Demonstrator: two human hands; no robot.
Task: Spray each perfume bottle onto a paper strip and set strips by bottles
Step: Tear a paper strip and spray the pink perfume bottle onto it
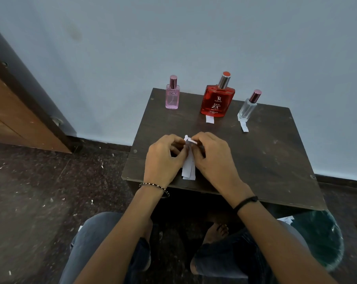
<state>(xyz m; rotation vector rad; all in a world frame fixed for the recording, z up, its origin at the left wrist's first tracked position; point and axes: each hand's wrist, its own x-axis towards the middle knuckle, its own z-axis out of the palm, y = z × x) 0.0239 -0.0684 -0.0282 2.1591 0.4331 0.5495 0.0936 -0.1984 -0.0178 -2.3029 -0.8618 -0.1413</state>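
beaded bracelet point(154, 186), black wristband point(246, 201), grey jeans point(95, 238)

Dark table point(265, 160): three bottles point(217, 101), two strips point(210, 119)

Pink bottle point(172, 97): "DGZ" (faint); red bottle point(217, 102): "RED ZX".

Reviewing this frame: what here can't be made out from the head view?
Head view: how many paper strips are in the bundle; they overlap, and the left hand and right hand cover their tops.
Head view: small print under "RED ZX" on the red bottle; too small.
Head view: whether the short strip at the red bottle runs under it; the bottle hides that end.
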